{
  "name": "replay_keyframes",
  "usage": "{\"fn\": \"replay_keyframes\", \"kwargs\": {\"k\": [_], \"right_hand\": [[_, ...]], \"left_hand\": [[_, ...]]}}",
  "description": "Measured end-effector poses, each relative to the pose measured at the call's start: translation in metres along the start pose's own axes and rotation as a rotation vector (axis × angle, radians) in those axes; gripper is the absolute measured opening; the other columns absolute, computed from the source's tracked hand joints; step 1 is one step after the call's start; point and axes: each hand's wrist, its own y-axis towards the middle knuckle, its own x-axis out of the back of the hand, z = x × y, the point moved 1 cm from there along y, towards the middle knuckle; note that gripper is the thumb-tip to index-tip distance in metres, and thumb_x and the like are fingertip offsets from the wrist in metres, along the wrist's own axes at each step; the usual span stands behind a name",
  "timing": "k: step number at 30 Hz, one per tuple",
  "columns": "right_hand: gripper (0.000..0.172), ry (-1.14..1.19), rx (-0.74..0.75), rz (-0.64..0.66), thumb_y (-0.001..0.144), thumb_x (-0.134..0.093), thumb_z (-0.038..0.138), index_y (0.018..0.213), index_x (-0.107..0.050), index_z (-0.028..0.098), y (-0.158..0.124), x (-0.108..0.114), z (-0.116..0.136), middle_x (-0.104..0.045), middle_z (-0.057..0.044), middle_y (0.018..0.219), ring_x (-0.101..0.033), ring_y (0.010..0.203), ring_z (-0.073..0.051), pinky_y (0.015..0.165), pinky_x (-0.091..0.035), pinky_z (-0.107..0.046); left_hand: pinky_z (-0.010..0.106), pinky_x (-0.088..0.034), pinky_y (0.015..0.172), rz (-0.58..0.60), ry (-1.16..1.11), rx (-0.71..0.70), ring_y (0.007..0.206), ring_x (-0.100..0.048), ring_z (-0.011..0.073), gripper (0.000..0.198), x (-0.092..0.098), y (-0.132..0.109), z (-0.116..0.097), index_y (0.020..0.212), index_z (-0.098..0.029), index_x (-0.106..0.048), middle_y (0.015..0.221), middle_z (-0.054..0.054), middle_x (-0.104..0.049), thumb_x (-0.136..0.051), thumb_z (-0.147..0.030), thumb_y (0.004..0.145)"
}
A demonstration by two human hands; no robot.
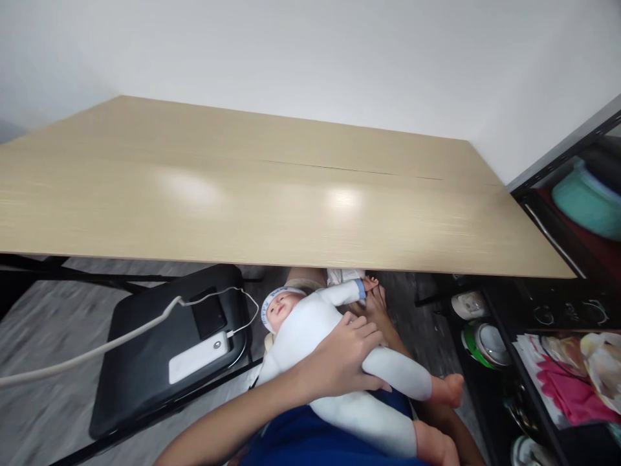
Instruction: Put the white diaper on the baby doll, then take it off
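Note:
A baby doll (303, 327) in a white suit and a white cap with blue lettering lies across my lap, its head to the left and its bare feet to the lower right. My left hand (352, 353) is closed around the doll's hip and upper leg, fingers on top and thumb between the legs. Beyond the doll, my right hand (377, 303) is curled at the doll's outstretched hand and cuff, partly hidden by the doll's body. Part of a white item (344, 276) shows behind the doll's arm, under the table edge; its kind is unclear.
A light wooden table (272, 213) spans the view ahead, against a white wall. To the left, a black folding chair (136, 362) carries a white power bank (198, 357) with a cable and a dark phone (209, 314). Black shelves (504, 330) with assorted goods stand close on the right.

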Motion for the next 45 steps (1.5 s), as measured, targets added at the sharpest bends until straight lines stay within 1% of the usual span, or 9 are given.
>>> {"fn": "replay_keyframes", "kwargs": {"k": [7,12,20,23,27,30,34,40,45], "right_hand": [[0.037,0.100,-0.088,0.040,0.106,-0.064,0.046,0.132,-0.080,0.025,-0.041,0.069,-0.020,-0.081,-0.013,0.132,-0.075,0.124,-0.035,0.112,-0.057,-0.051],[0.048,0.129,0.120,0.057,0.100,-0.068,0.031,0.148,-0.072,0.030,-0.036,0.129,0.030,-0.073,-0.012,0.149,-0.068,0.139,-0.036,0.121,-0.053,-0.054],[0.038,0.005,0.369,0.429,0.090,-0.081,0.023,0.128,-0.080,0.021,0.050,0.080,0.073,-0.077,-0.013,0.133,-0.069,0.130,-0.034,0.120,-0.050,-0.050],[0.026,0.005,0.367,0.438,0.092,-0.081,0.031,0.116,-0.081,0.021,0.055,0.067,0.066,-0.077,-0.012,0.127,-0.071,0.123,-0.032,0.111,-0.055,-0.044],[0.027,0.093,0.356,0.388,0.091,-0.080,0.030,0.117,-0.079,0.024,0.047,0.070,0.067,-0.073,-0.010,0.139,-0.071,0.125,-0.029,0.106,-0.056,-0.038],[0.033,0.147,0.307,0.401,0.090,-0.077,0.027,0.123,-0.078,0.027,0.044,0.076,0.075,-0.074,-0.006,0.142,-0.075,0.114,-0.025,0.095,-0.056,-0.032],[0.034,0.151,0.279,0.419,0.093,-0.074,0.027,0.127,-0.075,0.027,0.047,0.085,0.086,-0.083,0.000,0.105,-0.077,0.093,-0.022,0.077,-0.050,-0.028],[0.045,0.258,0.365,0.313,0.088,-0.079,0.025,0.133,-0.073,0.030,0.041,0.134,0.096,-0.083,-0.002,0.125,-0.077,0.112,-0.027,0.094,-0.054,-0.033],[0.053,0.267,0.334,0.136,0.088,-0.077,0.023,0.139,-0.070,0.034,0.029,0.189,0.097,-0.081,0.000,0.135,-0.077,0.119,-0.026,0.102,-0.055,-0.034]], "left_hand": [[0.045,-0.042,0.096,0.019,0.018,-0.065,0.105,-0.068,0.0299,0.049,0.008,-0.002,-0.002,0.125,-0.028,-0.077,0.110,0.005,-0.077,-0.078,-0.067,0.096],[0.043,-0.041,0.098,0.018,-0.073,-0.138,0.115,-0.068,0.0283,0.051,0.010,0.002,0.000,0.130,-0.029,-0.077,0.121,0.004,-0.080,-0.084,-0.064,0.093],[0.047,-0.044,0.121,-0.055,-0.244,-0.071,0.133,-0.066,0.0307,0.050,0.046,-0.023,-0.018,0.144,-0.034,-0.074,0.143,0.008,-0.075,-0.072,-0.063,0.104],[0.048,-0.052,0.117,-0.200,-0.287,0.120,0.133,-0.066,0.0315,0.035,0.050,-0.065,-0.009,0.130,-0.037,-0.081,0.142,0.009,-0.074,-0.062,-0.058,0.110],[0.057,-0.056,0.116,-0.661,-0.247,0.632,0.128,-0.069,0.0366,0.043,0.014,-0.140,0.039,0.116,-0.029,-0.076,0.134,0.014,-0.075,-0.060,-0.067,0.103],[0.058,-0.060,0.113,-0.575,-0.465,0.995,0.126,-0.074,0.0413,0.073,-0.021,-0.180,0.071,0.132,-0.023,-0.067,0.135,0.015,-0.077,-0.075,-0.078,0.083],[0.054,-0.060,0.115,-0.443,-0.605,1.006,0.132,-0.074,0.0439,0.080,-0.034,-0.190,0.071,0.134,-0.022,-0.067,0.138,0.014,-0.080,-0.083,-0.073,0.074],[0.041,-0.065,0.089,-0.641,-0.507,0.868,0.102,-0.077,0.0347,0.051,-0.003,-0.180,0.033,0.118,-0.027,-0.065,0.107,0.004,-0.080,-0.077,-0.054,0.077],[0.035,-0.062,0.077,-0.540,-0.420,0.754,0.087,-0.074,0.0294,0.046,0.057,-0.164,0.023,0.116,-0.027,-0.062,0.095,0.000,-0.076,-0.078,-0.047,0.077]]}}
